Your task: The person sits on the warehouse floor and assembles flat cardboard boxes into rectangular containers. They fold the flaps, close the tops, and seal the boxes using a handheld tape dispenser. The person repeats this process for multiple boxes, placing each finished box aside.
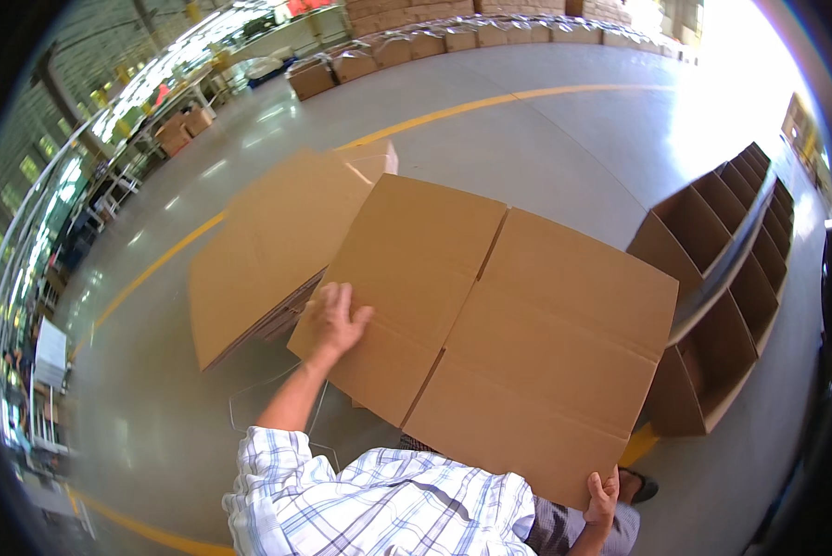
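In front of me lies a flattened cardboard box, brown, with slots and crease lines between its flaps and panels. My left hand rests on its left flap near the edge, fingers stretched out and the palm side down. At the lower right corner my right hand grips the edge, with the thumb on the upper face and the other fingers partly hidden. Left of this sheet sits a stack of flat cardboard, partly covered by the box's left side.
Open, upright boxes stand in rows on the right, close to the sheet. More cartons line the far side. Yellow lines cross the grey floor. Workbenches run along the left.
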Available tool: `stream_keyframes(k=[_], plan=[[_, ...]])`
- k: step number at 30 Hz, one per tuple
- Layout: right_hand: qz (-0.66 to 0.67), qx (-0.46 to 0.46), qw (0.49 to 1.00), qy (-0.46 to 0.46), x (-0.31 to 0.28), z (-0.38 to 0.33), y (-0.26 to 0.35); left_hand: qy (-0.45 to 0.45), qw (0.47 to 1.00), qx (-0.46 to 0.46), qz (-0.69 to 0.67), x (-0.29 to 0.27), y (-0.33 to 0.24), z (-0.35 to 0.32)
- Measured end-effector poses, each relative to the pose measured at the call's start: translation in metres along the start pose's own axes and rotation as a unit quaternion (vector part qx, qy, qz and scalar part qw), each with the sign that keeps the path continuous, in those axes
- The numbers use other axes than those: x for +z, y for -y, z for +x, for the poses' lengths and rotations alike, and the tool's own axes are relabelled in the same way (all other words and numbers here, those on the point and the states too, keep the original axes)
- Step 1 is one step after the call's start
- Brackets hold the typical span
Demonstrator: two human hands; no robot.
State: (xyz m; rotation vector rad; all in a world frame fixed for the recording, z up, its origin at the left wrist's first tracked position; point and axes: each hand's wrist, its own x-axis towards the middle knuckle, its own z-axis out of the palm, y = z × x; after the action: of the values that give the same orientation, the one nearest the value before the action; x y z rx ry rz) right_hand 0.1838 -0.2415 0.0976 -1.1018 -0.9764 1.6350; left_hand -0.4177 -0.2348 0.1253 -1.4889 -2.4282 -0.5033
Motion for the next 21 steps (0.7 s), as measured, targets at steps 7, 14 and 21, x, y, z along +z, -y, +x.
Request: stream_keyframes(k=[7,14,21], plan=[[-0.012,-0.023,0.997,-0.074,0.008,-0.037,-0.002,0.131,0.810,-0.407,-0.402,0.028,0.094,-0.019],[-0.027,-0.020,0.986,-0.163,0.010,-0.087,0.020,0.301,0.772,-0.262,-0.494,-0.009,0.086,0.052],[0.028,0.019,0.966,-0.258,-0.021,-0.154,0.045,0.433,0.824,-0.047,-0.362,-0.050,-0.072,0.167]])
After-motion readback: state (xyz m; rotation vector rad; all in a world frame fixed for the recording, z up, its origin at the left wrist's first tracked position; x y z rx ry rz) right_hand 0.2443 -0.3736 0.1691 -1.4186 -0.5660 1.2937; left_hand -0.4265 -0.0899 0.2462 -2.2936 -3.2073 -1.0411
